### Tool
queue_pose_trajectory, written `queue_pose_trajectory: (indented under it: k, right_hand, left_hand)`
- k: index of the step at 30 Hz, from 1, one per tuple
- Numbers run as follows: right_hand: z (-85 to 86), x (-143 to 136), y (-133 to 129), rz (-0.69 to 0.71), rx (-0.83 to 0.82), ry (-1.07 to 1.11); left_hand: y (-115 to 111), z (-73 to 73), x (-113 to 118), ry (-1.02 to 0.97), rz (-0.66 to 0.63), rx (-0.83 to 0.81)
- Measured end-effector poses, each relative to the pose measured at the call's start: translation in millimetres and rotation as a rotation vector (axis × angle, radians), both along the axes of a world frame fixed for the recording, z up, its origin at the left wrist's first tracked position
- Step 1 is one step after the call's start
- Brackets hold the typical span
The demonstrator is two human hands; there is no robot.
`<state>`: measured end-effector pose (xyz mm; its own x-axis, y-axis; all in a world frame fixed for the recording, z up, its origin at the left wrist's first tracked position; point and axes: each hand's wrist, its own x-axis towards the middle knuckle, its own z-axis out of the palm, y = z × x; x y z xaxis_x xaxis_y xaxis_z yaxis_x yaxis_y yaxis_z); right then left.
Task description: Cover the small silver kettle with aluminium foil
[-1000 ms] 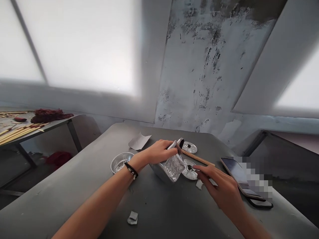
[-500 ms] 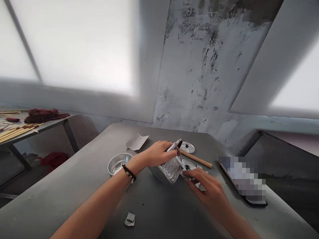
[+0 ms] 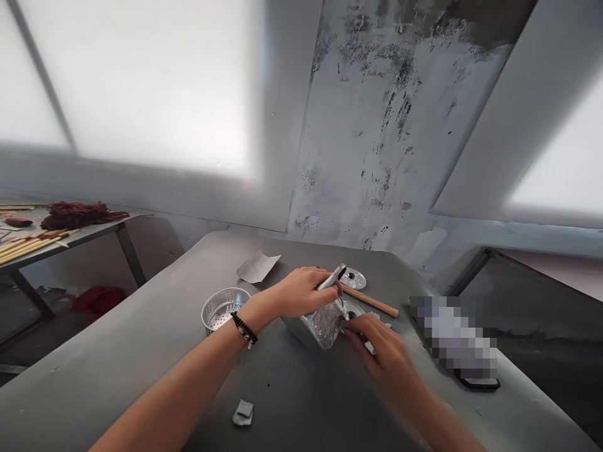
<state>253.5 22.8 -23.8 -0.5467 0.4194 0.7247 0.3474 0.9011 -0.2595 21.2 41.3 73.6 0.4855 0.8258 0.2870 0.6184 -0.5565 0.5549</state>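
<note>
Hands (image 3: 301,292) at silvery vessel (image 3: 324,325), pixelated phone display (image 3: 459,336), unreadable

On the table (image 3: 141,351), a strainer (image 3: 217,309) lies left of the vessel (image 3: 326,325), a stick (image 3: 372,301) right, paper (image 3: 259,267) behind the strainer

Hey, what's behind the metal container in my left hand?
Beyond the metal container, toward its right, show two shiny discs and a wooden stick. The stick's left end and part of the nearer disc are covered; anything directly behind the container's body is hidden.
</note>
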Motion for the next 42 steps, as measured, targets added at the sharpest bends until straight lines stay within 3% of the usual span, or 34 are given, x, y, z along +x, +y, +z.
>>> queue_pose_trajectory:
  k: [10, 42]
  right_hand:
    - [-2.4, -4, -2, -0.02, -0.056, 0.042]
    - [-6.3, -14, -11, -0.03, -0.011, 0.081]
  left_hand:
    - [0, -0.2, 1, 0.008, -0.001, 0.007]
    - [-3, 2.7, 2, 0.093, -0.003, 0.004]
